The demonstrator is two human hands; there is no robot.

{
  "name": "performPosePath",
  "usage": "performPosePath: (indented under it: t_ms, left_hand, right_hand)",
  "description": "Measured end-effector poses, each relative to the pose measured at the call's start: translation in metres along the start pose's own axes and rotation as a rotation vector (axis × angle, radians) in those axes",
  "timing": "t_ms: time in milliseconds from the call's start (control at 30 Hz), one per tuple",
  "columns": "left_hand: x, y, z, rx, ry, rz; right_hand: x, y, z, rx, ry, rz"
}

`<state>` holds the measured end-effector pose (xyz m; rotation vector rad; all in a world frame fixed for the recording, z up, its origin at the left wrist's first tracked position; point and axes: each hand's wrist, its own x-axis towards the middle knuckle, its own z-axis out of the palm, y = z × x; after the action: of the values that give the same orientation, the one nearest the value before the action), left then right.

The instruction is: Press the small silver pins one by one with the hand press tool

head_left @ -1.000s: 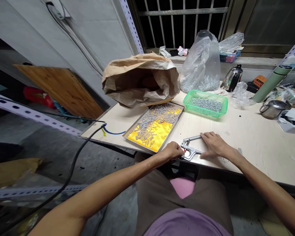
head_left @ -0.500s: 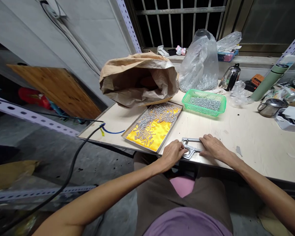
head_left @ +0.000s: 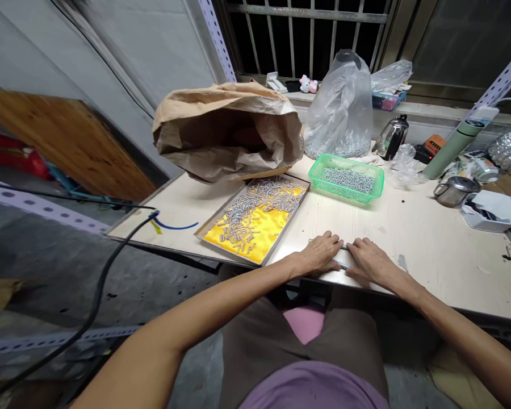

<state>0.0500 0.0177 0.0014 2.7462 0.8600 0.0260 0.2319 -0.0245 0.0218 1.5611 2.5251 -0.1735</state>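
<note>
At the table's front edge lies a silver metal piece with two arms (head_left: 343, 263), mostly covered by my hands. My left hand (head_left: 321, 254) is closed over its left end, hiding the ring and small spring. My right hand (head_left: 369, 262) grips the right ends of both arms, its fingers bent and slightly blurred. To the left of my left hand is a shallow tray (head_left: 273, 247) lined with yellow cloth, with many small metal pins (head_left: 237, 218) heaped toward its far side.
A brown paper bag (head_left: 227, 133) gapes over the tray's back edge. Behind my hands stands a green plastic basket (head_left: 346, 193) of small screws, beside a clear plastic bag (head_left: 340, 108). A steel cup (head_left: 455, 193), green bottle (head_left: 453, 149) and white box (head_left: 496, 211) stand at right.
My left hand has slid right along the metal piece and now covers its ring and spring. My right hand stays at the other end. The view has shifted somewhat to the right.
</note>
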Motion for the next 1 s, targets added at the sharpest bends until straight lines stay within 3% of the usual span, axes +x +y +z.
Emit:
performPosePath:
  t_ms: [100,433,600,733,933,1000]
  left_hand:
    - [0.003,0.003,-0.001,0.003,-0.011,0.001]
    - [0.006,0.020,-0.011,0.025,-0.079,-0.197]
    - [-0.002,0.025,0.007,-0.005,0.081,-0.246]
    - [-0.012,0.042,0.038,-0.022,0.291,-0.126]
    - [-0.018,0.062,0.055,-0.126,0.370,-0.046]
    - [-0.019,0.062,0.055,-0.153,0.371,-0.033]
  right_hand:
    - [0.002,-0.002,-0.003,0.031,-0.011,0.009]
    - [0.004,0.000,0.001,0.169,0.040,0.029]
    - [0.013,0.022,0.000,0.196,0.035,-0.062]
    - [0.028,0.035,-0.003,0.234,0.108,0.005]
    - [0.055,0.029,-0.018,0.137,0.138,0.110]
    - [0.059,0.014,-0.024,0.126,0.121,0.034]
